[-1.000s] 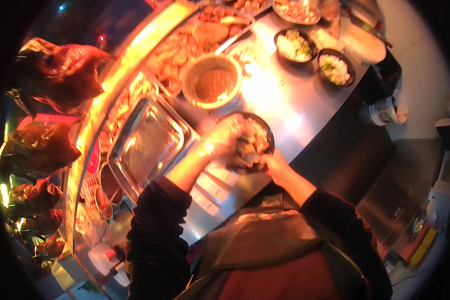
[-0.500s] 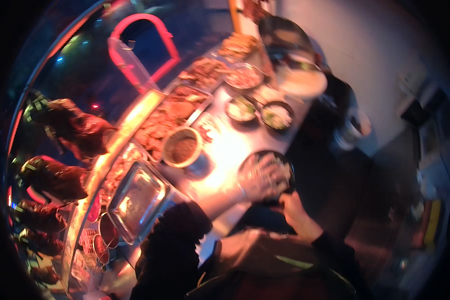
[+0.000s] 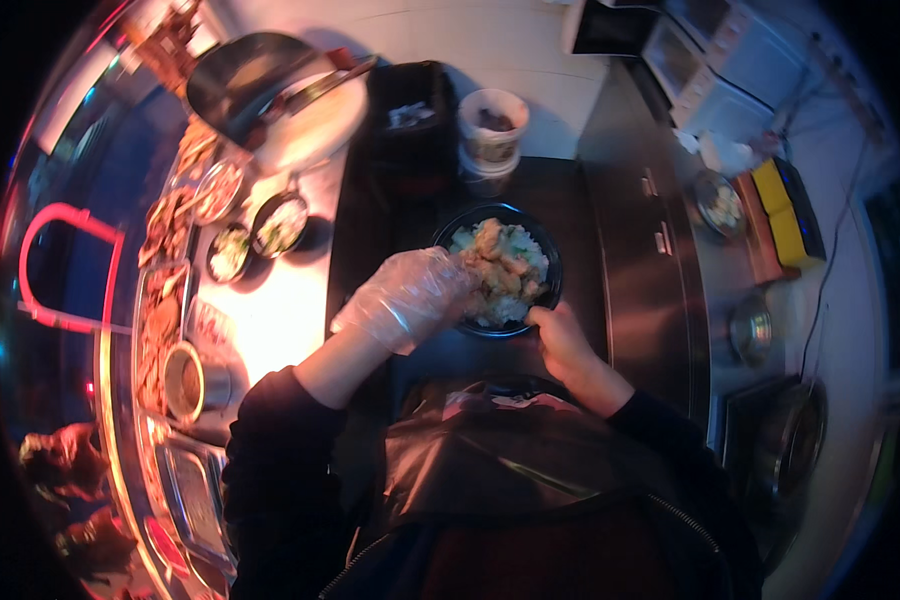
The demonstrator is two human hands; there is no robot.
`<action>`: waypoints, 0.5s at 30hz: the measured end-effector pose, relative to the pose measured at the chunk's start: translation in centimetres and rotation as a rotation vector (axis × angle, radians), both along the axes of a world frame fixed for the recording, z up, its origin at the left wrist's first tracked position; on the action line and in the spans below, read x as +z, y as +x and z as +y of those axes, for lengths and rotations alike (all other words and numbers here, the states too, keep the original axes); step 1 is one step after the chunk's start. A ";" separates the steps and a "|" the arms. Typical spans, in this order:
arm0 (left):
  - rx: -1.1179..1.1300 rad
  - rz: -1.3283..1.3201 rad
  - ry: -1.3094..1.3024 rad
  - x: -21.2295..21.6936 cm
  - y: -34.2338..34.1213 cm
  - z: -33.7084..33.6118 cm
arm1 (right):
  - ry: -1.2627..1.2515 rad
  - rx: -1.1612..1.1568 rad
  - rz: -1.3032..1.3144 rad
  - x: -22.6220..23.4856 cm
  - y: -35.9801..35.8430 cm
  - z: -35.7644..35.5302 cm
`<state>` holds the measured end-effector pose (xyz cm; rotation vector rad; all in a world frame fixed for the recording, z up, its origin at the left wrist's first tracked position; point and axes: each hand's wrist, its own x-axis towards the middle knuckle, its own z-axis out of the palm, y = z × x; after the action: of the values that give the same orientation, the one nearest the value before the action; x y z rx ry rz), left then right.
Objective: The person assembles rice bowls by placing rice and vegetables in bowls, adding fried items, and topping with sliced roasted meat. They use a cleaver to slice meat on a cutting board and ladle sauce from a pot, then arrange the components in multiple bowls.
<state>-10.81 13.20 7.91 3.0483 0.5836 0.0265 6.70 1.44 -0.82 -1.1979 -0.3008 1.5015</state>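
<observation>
A round black bowl (image 3: 556,262) is held in front of my body. It contains white rice (image 3: 505,312), some green vegetable (image 3: 463,238) and browned chopped meat pieces (image 3: 502,262) on top. My left hand (image 3: 415,295), in a clear plastic glove, reaches over the bowl's left rim with its fingers drawn together against the food. Whatever lies between those fingertips is hidden. My bare right hand (image 3: 567,345) grips the near right rim, thumb on top.
On the lit counter at left are two bowls of food (image 3: 280,224) (image 3: 230,252), a metal pot (image 3: 198,382) and trays of meat (image 3: 160,325). White tubs (image 3: 493,128) stand beyond the bowl. A dark cabinet (image 3: 635,240) and side counter with a yellow box (image 3: 785,210) line the right.
My view has swung right, away from the lit counter. The bowl has come away from the counter with both hands, and my left hand has shifted from over the food to its left side.
</observation>
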 end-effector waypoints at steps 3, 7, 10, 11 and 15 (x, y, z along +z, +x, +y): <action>-0.053 0.090 -0.063 0.6 6.7 0.3 | 0.069 -0.129 0.026 0.1 4.4 -0.9; -0.176 0.172 -0.090 1.4 15.7 1.9 | 0.070 -0.299 0.117 0.4 10.5 -1.8; -0.176 0.336 -0.062 0.9 22.2 2.8 | 0.035 -0.441 0.132 0.6 14.3 -2.4; -0.219 0.332 -0.084 0.7 24.4 3.2 | 0.041 -0.478 0.125 0.6 15.7 -2.6; -0.444 0.279 -0.112 -0.2 31.7 4.9 | -0.008 -0.645 0.035 0.3 20.2 -2.7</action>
<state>20.85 18.07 7.74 3.0124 -0.0940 -0.4311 26.89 -1.22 -0.49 -1.1297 0.1154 0.9566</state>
